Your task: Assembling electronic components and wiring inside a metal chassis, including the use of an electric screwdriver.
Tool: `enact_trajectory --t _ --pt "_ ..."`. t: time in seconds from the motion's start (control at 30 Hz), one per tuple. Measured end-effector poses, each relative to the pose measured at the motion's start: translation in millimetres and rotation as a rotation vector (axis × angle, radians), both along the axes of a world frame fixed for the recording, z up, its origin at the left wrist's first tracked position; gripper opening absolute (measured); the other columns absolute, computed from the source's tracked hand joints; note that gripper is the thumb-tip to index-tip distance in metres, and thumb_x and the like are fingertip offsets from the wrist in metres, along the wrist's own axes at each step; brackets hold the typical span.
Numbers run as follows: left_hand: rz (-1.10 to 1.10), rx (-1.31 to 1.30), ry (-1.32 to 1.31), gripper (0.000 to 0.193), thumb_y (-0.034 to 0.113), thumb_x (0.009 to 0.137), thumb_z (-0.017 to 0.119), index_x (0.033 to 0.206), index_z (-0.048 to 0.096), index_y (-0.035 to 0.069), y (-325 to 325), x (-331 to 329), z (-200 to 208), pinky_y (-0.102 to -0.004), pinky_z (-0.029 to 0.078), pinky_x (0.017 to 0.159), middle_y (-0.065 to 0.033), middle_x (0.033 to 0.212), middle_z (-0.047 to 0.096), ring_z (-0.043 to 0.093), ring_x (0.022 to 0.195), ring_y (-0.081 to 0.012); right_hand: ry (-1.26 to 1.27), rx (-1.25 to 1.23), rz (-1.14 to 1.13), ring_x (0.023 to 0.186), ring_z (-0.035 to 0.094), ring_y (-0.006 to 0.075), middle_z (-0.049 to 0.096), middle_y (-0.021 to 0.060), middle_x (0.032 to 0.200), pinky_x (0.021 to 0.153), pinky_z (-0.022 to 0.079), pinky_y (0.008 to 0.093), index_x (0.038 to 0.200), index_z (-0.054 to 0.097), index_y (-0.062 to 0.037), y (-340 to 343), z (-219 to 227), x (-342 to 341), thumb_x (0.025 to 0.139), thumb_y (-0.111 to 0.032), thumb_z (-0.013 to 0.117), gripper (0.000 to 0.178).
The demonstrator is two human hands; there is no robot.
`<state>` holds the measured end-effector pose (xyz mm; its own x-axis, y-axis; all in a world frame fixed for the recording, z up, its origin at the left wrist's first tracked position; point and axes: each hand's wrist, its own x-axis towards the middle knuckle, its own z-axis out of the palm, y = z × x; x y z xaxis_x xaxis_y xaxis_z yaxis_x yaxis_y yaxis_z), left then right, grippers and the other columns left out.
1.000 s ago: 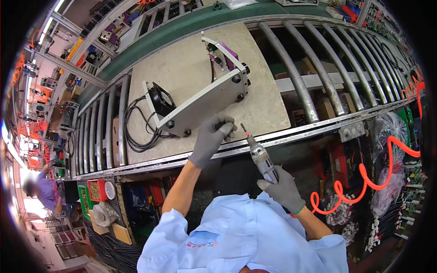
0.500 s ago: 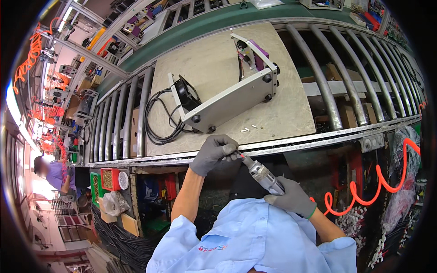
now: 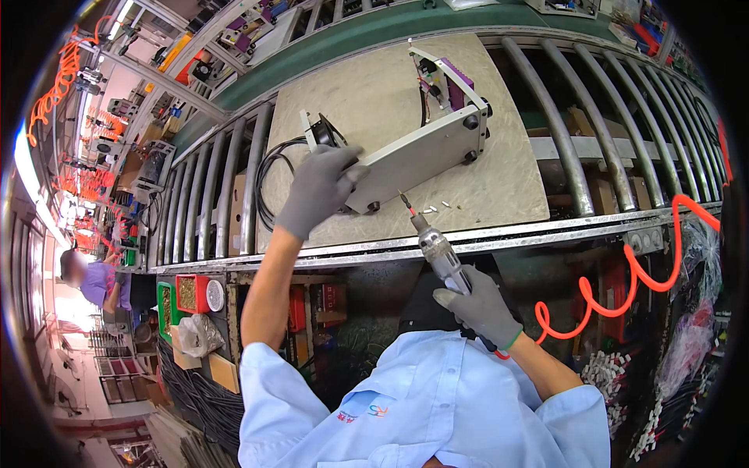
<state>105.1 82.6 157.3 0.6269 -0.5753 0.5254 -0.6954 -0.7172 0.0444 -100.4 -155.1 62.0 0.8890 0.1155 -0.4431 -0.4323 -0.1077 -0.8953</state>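
Observation:
My right hand (image 3: 484, 308), in a grey glove, is wrapped round a silver power screwdriver (image 3: 441, 259). Its bit points up and to the left, just short of the metal chassis (image 3: 425, 160); whether a screw sits on the tip is too small to tell. My left hand (image 3: 320, 191), also gloved, is over the chassis's left end, its fingers apart and reaching across the corner. It partly hides a black fan (image 3: 326, 131); whether it touches the chassis is unclear. The chassis rests on a board (image 3: 499, 187), tilted up with rubber feet showing. A purple part (image 3: 456, 84) is at its right end.
Black cable (image 3: 269, 175) lies coiled left of the chassis, and small white pieces (image 3: 437, 207) lie before it. Metal rollers (image 3: 558, 129) flank the board. A coiled orange hose (image 3: 616, 308) hangs at right. Parts bins (image 3: 187, 295) stand at lower left; a person (image 3: 97, 285) is beyond.
My left hand has left the screwdriver's tip and moved up and left to the chassis's left end. The screwdriver has swung more upright, its bit now nearer the chassis.

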Motion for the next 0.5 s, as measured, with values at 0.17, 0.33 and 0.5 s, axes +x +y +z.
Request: enact_trajectory --t 0.17,0.33,0.5 --pt "0.037 0.091 0.748 0.027 0.020 0.094 0.063 0.107 0.070 -0.002 -7.6 23.4 7.0 -0.0313 0.049 0.065 -0.0090 0.075 0.062 0.061 0.068 -0.0136 -0.013 0.001 -0.002 0.063 0.060 0.0149 0.062 0.0082 0.076 0.060 0.049 0.0333 0.096 0.063 0.0003 6.3 6.0 3.4 0.080 -0.034 0.077 0.040" --pt "0.057 0.057 0.931 0.031 0.023 0.093 0.063 0.107 0.072 -0.004 -22.8 33.3 17.3 -0.0338 0.051 0.073 -0.0149 0.084 0.072 0.067 0.078 -0.0186 0.073 0.091 -0.044 0.054 0.056 0.0108 0.060 0.0045 0.071 0.050 0.046 0.0298 0.096 0.061 -0.0006 8.0 13.6 8.2 0.082 -0.033 0.077 0.038" --pt "0.011 0.077 1.029 0.033 0.022 0.096 0.062 0.111 0.070 -0.006 -29.2 43.4 16.4 -0.0301 0.051 0.074 -0.0081 0.085 0.070 0.063 0.078 -0.0139 0.032 0.137 -0.028 0.052 0.052 0.0081 0.055 0.0024 0.069 0.047 0.044 0.0263 0.100 0.057 -0.0016 8.6 9.4 9.8 0.086 -0.028 0.074 0.034"
